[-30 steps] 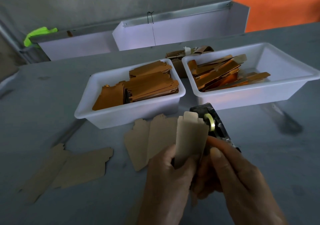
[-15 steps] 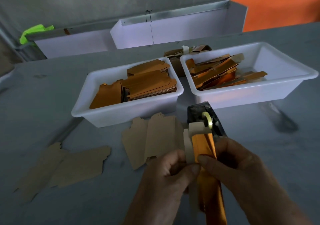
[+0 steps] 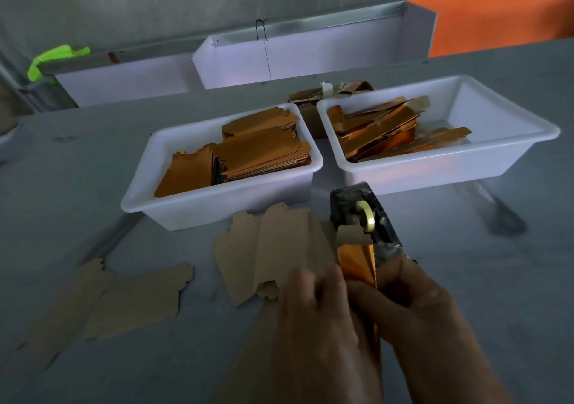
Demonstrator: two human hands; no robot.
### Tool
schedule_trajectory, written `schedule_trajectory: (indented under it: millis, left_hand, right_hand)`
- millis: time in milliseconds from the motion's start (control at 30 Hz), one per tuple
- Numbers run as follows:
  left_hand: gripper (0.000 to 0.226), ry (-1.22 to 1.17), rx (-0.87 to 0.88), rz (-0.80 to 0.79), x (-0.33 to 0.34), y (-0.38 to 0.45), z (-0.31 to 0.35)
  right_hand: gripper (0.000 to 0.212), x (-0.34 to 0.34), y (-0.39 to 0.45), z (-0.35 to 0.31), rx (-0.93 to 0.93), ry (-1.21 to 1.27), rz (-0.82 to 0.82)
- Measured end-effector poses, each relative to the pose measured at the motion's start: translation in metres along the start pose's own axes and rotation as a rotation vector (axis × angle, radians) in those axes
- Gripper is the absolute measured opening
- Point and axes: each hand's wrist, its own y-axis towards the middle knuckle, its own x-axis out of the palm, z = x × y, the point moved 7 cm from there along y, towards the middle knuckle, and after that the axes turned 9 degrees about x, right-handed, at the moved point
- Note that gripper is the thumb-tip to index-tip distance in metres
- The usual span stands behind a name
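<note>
left hand (image 3: 313, 310) curled, pinching | right hand (image 3: 414, 306) curled, pinching | side by side

The folded carton (image 3: 357, 267) has a glossy, mirror-like gold foil face, while its top flap is plain matt brown card. This is the same dull kraft card as the flat blanks (image 3: 273, 248) on the matt grey table (image 3: 466, 273). The left tub (image 3: 139, 200) and the right tub (image 3: 466, 167) are smooth white plastic with a soft sheen, and the tape dispenser (image 3: 348, 198) is shiny black plastic carrying a roll of translucent yellowish tape (image 3: 368, 214).
</note>
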Motion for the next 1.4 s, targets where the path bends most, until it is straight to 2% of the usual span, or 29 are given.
schedule_trajectory:
  millis: [100,167,200,300,367,467,533,567,633,667,733,767,833,933,1033,1100,1167,1200,1233,1300,1333,1400]
  left_hand:
    - [0.078,0.169,0.082,0.043,0.003,0.001,0.003]
    - [0.083,0.147,0.102,0.079,0.003,-0.001,-0.003]
    - [0.080,0.088,0.101,0.071,0.005,-0.002,-0.008]
    - [0.041,-0.127,0.060,0.152,0.002,0.000,-0.018]
    - [0.043,-0.155,0.105,0.182,0.003,-0.007,-0.012]
    - [0.048,-0.280,0.052,0.277,-0.001,-0.012,-0.013]
    - [0.036,-0.291,0.010,0.318,-0.004,-0.014,-0.020]
    - [0.028,-0.258,0.029,0.307,-0.003,-0.013,-0.021]
    - [0.019,-0.183,0.044,0.302,-0.003,-0.012,-0.021]
    - [0.017,-0.147,0.037,0.294,-0.003,-0.011,-0.022]
    - [0.019,-0.117,0.017,0.284,-0.004,-0.012,-0.024]
    - [0.022,-0.151,-0.017,0.263,-0.004,-0.013,-0.027]
    - [0.023,-0.301,-0.137,0.217,-0.004,-0.012,-0.039]
    - [0.016,-0.720,-0.339,0.077,0.003,-0.009,-0.053]
    - [0.010,-1.036,-0.413,-0.059,0.007,-0.006,-0.045]
    - [0.007,-1.053,-0.405,-0.068,0.009,-0.006,-0.042]
    - [0.012,-1.038,-0.427,-0.037,0.015,-0.006,-0.047]
    - [0.012,-1.036,-0.444,-0.016,0.019,-0.005,-0.049]
    - [0.010,-1.021,-0.458,-0.004,0.022,-0.005,-0.051]
    - [0.009,-1.008,-0.473,-0.007,0.030,-0.003,-0.052]
    - [0.008,-1.034,-0.485,-0.011,0.034,-0.002,-0.052]
    - [0.009,-1.112,-0.529,-0.013,0.041,-0.001,-0.051]
  right_hand:
    - [0.031,0.000,-0.002,0.000,0.053,0.063,-0.038]
    - [0.036,0.001,-0.002,0.003,0.081,0.083,-0.060]
    - [0.034,0.001,-0.003,0.005,0.091,0.106,-0.072]
    - [0.041,0.005,-0.004,0.008,0.109,0.167,-0.116]
    - [0.040,0.007,-0.004,0.009,0.107,0.165,-0.115]
    - [0.009,0.007,-0.001,0.011,0.115,0.141,-0.099]
    - [0.007,0.007,-0.001,0.010,0.117,0.099,-0.100]
    - [0.005,0.009,-0.002,0.008,0.115,0.086,-0.103]
    - [0.027,0.010,-0.005,0.005,0.093,0.051,-0.095]
    - [0.031,0.010,-0.006,0.005,0.083,0.023,-0.082]
    - [0.016,0.010,-0.007,0.004,0.072,-0.040,-0.049]
    - [0.009,0.009,-0.007,0.004,0.064,-0.043,-0.043]
    - [0.010,0.007,-0.007,0.003,0.044,-0.030,-0.070]
    - [0.015,0.004,-0.009,-0.005,0.015,-0.011,-0.109]
    - [0.011,-0.001,-0.007,-0.010,0.001,-0.011,-0.103]
    - [0.002,-0.002,-0.007,-0.013,0.014,-0.053,-0.130]
    - [0.022,-0.009,-0.006,-0.021,-0.045,-0.105,-0.121]
    - [0.029,-0.018,-0.003,-0.026,-0.091,-0.131,-0.063]
    - [0.029,-0.030,0.000,-0.030,-0.138,-0.158,0.030]
    - [0.010,-0.055,0.014,-0.029,-0.163,-0.194,0.188]
    - [0.006,-0.063,0.021,-0.026,-0.142,-0.216,0.210]
    - [0.015,-0.067,0.035,-0.010,-0.054,-0.218,0.148]
